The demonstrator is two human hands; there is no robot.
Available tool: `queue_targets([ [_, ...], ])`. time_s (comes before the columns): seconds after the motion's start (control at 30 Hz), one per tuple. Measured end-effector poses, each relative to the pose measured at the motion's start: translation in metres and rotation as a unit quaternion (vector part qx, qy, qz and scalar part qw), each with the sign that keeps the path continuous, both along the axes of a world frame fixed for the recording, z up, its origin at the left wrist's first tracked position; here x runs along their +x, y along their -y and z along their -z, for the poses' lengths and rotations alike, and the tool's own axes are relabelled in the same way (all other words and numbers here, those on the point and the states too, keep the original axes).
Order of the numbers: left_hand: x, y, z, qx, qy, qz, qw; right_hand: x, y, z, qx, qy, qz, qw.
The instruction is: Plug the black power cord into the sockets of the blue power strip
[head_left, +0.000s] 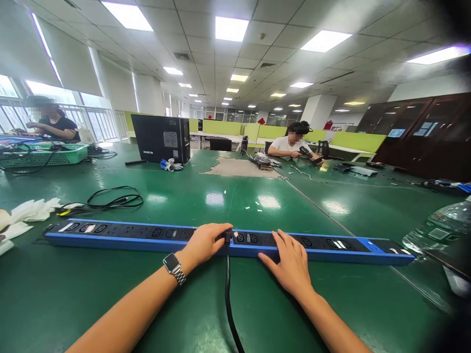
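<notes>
A long blue and black power strip (pixel 140 238) with rows of sockets lies across the green table in front of me. A black plug (pixel 228 237) stands at its middle, and a thick black power cord (pixel 228 294) runs from it toward me. My left hand (pixel 206 242), below a wristwatch (pixel 174 268), has thumb and index finger closed about the plug; its other fingers are partly hidden. On the strip to the right of the plug rests my right hand (pixel 289 260), fingers spread over the top and thumb apart at the near edge.
Beyond the strip lie a coiled black cable (pixel 116 198) and a black computer case (pixel 160 138). White tissue (pixel 33 211) is at left, near a green basket (pixel 47 156). A plastic bottle (pixel 437 223) lies at right. Two people sit farther off; one person (pixel 290 147) holds a drill.
</notes>
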State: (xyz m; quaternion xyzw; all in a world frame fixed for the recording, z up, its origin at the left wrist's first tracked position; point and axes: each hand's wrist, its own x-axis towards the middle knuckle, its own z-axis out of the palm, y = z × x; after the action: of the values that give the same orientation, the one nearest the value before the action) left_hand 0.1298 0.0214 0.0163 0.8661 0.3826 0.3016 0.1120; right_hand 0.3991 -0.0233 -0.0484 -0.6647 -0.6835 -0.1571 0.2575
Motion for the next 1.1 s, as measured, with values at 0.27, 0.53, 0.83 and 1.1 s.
queue_targets([
  [0.27, -0.003, 0.002, 0.003, 0.036, -0.101, -0.038, 0.994, 0.001, 0.000, -0.003, -0.006, -0.022, -0.003, 1.000],
  [0.53, -0.018, 0.017, 0.014, 0.088, -0.155, -0.139, 0.974, -0.080, -0.002, -0.040, 0.011, -0.103, -0.111, 0.988],
  [0.83, -0.018, 0.016, 0.016, 0.095, -0.155, -0.142, 0.973, -0.074, -0.018, -0.072, 0.162, -0.268, -0.143, 0.939],
  [1.1, -0.017, 0.016, 0.017, 0.084, -0.156, -0.143, 0.974, 0.006, -0.011, -0.041, 0.124, -0.349, -0.020, 0.929],
])
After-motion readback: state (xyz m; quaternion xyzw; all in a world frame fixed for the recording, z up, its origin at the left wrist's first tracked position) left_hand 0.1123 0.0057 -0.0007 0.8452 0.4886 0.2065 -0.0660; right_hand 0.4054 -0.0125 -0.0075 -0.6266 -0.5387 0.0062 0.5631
